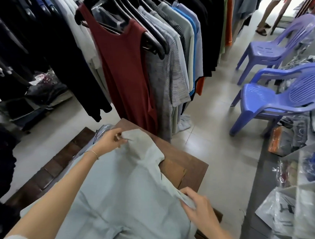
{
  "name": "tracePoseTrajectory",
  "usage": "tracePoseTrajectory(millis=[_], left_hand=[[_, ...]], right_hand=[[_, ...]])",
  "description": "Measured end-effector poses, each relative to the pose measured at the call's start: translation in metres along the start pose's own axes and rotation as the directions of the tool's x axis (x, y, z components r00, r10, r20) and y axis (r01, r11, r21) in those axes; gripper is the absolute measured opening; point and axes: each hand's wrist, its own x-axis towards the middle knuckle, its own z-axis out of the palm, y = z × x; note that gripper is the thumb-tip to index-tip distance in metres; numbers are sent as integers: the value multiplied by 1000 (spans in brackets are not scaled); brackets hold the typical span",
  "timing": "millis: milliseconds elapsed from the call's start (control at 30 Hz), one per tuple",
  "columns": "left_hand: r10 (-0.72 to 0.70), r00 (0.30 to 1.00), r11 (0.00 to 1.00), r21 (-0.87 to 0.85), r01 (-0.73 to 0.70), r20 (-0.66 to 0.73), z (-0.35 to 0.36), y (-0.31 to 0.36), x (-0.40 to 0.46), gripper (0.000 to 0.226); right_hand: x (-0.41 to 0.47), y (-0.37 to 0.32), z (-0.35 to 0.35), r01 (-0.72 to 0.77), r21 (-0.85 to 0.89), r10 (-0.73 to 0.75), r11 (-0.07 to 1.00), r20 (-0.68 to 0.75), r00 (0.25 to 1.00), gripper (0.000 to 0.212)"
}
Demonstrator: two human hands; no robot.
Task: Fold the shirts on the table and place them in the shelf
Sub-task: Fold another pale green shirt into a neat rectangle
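A pale grey-green shirt [123, 189] lies spread over the brown wooden table [187, 165]. My left hand [111, 139] pinches the shirt's far edge, where the fabric is turned over toward me. My right hand [198, 206] grips the shirt's right edge near the table's right side. Another grey-blue garment [103, 130] peeks out from under the shirt at the table's far left.
A rack of hanging clothes, with a maroon tank top [125, 70] in front, stands right behind the table. Two purple plastic chairs [271, 100] stand at the right. Shelving with bagged goods [300, 176] fills the right edge. A person's legs [269, 11] show far right.
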Motion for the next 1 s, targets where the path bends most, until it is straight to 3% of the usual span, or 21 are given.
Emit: tracePoseTrajectory(millis=[67, 133, 233, 300, 367, 467, 633, 733, 800, 867, 933, 1000], left_hand=[[-8, 1000, 1000, -28, 9, 13, -13, 0, -21, 20], [29, 998, 992, -117, -37, -62, -25, 2, -46, 7], [45, 982, 978, -191, -80, -181, -44, -5, -86, 20], [13, 991, 988, -153, -34, -133, -49, -15, -113, 24], [-24, 994, 992, -125, 11, -106, -48, -27, -139, 16], [-36, 967, 983, -184, -11, -252, -45, -39, -170, 10], [-234, 942, 971, -105, 214, -240, -23, -94, -217, 13], [-255, 906, 966, -39, 257, -339, -3, -106, -236, 16], [-172, 887, 981, 9, 195, -429, 10, -93, -239, 18], [26, 911, 990, 137, 34, -412, 23, -72, -234, 24], [284, 930, 925, 321, -201, -235, 42, -56, -225, 33], [421, 907, 823, 429, -372, -23, 62, -42, -217, 53]], right_hand=[[-6, -2, 3, 1, -47, 1, 999, 32, 999, 13], [-16, -6, 2, 45, -82, -42, 996, 38, 998, 22], [-32, -14, 3, 111, -59, -110, 992, 27, 994, 25], [-42, -11, 7, 92, -68, -85, 993, 99, 991, 16], [-53, -5, 14, 111, -153, -85, 982, 164, 983, 33], [-69, -12, 25, 152, -139, -134, 979, 127, 983, 19], [-91, 5, 50, 62, -153, -32, 986, 194, 981, 13], [-102, 16, 55, 36, -178, -2, 983, 188, 982, 13], [-111, 20, 59, 34, -165, -6, 986, 172, 985, 14], [-117, 20, 63, 30, -152, -8, 988, 143, 990, 13], [-119, 16, 69, 22, -143, -9, 989, 88, 996, 18], [-121, 11, 75, 4, -148, -1, 989, 21, 1000, 23]])
